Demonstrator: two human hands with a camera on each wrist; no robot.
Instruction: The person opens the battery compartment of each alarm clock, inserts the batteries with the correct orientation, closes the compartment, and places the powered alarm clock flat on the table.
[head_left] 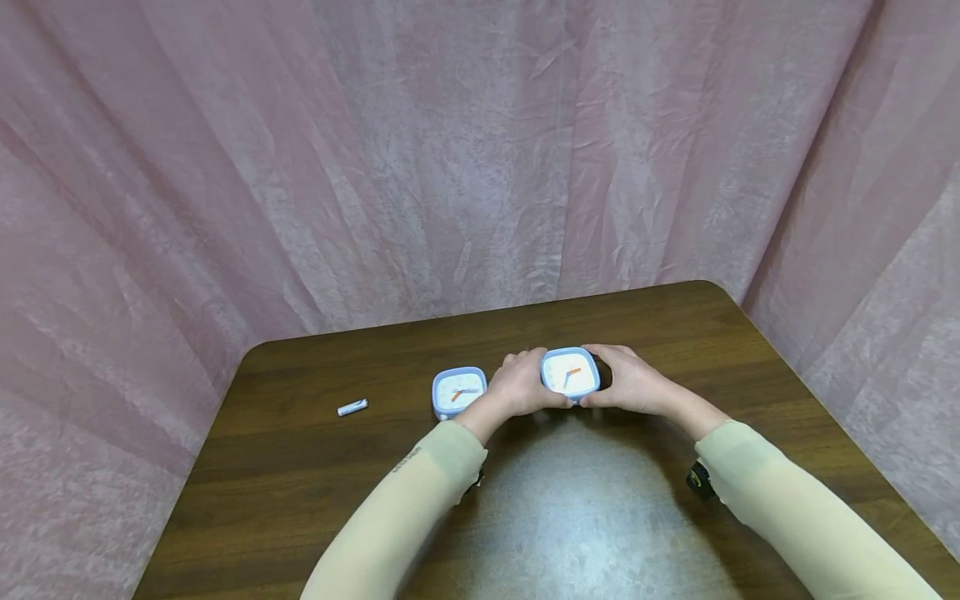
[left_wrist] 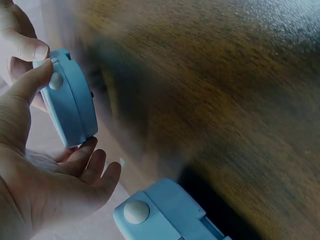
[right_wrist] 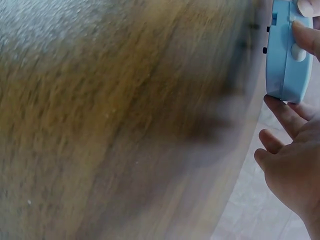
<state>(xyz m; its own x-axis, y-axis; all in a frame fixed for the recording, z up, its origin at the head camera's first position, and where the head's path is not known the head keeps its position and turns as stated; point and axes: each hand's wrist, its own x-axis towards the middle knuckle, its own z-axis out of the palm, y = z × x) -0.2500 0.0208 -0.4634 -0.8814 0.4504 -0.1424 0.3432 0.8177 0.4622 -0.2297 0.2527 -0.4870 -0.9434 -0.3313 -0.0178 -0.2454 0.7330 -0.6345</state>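
Both hands hold one light-blue clock [head_left: 570,372] with a white face and orange hand, its face up toward the head camera. The left hand [head_left: 521,385] grips its left side, the right hand [head_left: 634,383] its right side. In the left wrist view, thumb and fingertips of the left hand [left_wrist: 55,175] pinch the blue clock [left_wrist: 72,102] above the table. From the other side, the right hand [right_wrist: 295,160] pinches the clock [right_wrist: 287,65] between thumb and fingers. A second blue clock [head_left: 459,390] stands beside the left wrist.
A small white and blue cylinder, perhaps a battery [head_left: 352,407], lies on the brown wooden table [head_left: 300,500] to the left. Pink curtains [head_left: 450,167] hang behind the table's far edge. The second clock [left_wrist: 160,215] is close beneath the left wrist camera.
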